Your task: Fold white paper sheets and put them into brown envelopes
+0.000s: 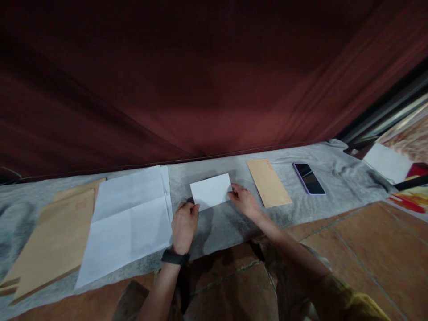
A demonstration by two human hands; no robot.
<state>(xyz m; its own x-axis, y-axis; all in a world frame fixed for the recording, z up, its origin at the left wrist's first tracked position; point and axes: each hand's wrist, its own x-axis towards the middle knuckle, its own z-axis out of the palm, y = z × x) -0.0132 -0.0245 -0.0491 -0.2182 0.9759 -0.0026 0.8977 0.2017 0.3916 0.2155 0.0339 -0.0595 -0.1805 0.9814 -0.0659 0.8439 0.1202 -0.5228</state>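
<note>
A folded white sheet of paper [211, 191] is held between my two hands, tilted slightly, just above the grey cloth [214, 236]. My left hand [184, 225], with a black band on the wrist, pinches its lower left corner. At its right edge, my right hand [244, 199] grips it between thumb and fingers. To the right of that hand lies a brown envelope [269, 183], flat on the cloth. Creased white sheets [129, 223] lie stacked to the left of my left hand.
Several larger brown envelopes [56, 236] lie at the far left, partly under the white sheets. A phone with a purple case [308, 179] rests right of the small envelope. Dark red fabric [214, 89] rises behind the cloth. Tiled floor [377, 249] shows in front.
</note>
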